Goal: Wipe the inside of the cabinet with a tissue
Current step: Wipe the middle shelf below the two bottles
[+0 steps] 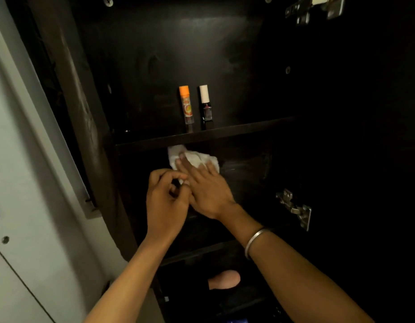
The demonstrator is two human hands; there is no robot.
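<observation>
Tissue (194, 159): white, crumpled, lay in the dark cabinet (248, 54) under the upper shelf (225, 134).
Your right hand (206, 185): flat, fingers pressed it.
Your left hand (166, 197): curled, pinching its lower corner.

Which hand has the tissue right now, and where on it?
The right hand presses flat fingers on the middle of the tissue. The left hand seems to pinch its lower-left corner, but that is hard to tell.

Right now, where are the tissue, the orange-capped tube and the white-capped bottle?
tissue (212, 159): head view, on the crumpled white part right of the fingers.
orange-capped tube (186, 106): head view, on its printed body.
white-capped bottle (204, 93): head view, on its cap.
</observation>
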